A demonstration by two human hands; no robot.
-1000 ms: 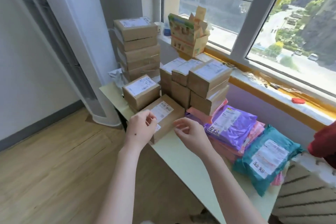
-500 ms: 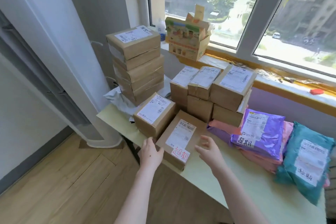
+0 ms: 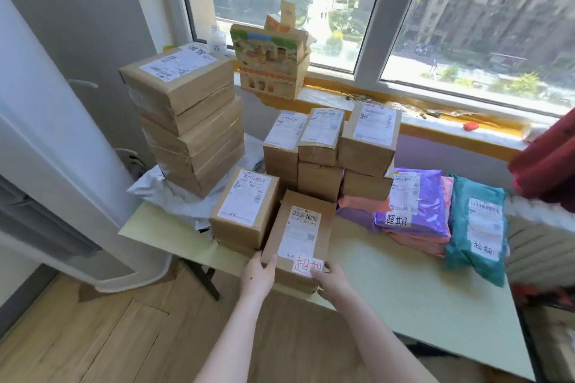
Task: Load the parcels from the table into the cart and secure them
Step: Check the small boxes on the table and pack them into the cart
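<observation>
A brown cardboard parcel [image 3: 298, 236] with a white label and red handwriting lies at the near edge of the pale table [image 3: 404, 283]. My left hand [image 3: 258, 277] grips its near left corner, thumb on top. My right hand [image 3: 331, 278] holds its near right corner over the red writing. Another labelled box [image 3: 245, 205] sits just left of it. A tall stack of boxes [image 3: 186, 115] stands behind at the left, and a cluster of smaller boxes [image 3: 333, 146] in the middle. Purple [image 3: 410, 202], pink and teal [image 3: 479, 227] mailer bags lie to the right. No cart is visible.
A white column [image 3: 46, 134] stands left of the table. A printed carton [image 3: 270, 62] rests on the windowsill. A red cloth [image 3: 547, 165] hangs at the right edge above a striped seat. Wooden floor [image 3: 93, 336] lies in front of the table.
Both hands have closed in on the near corners of the front parcel and now hold it. The view has shifted closer to the table.
</observation>
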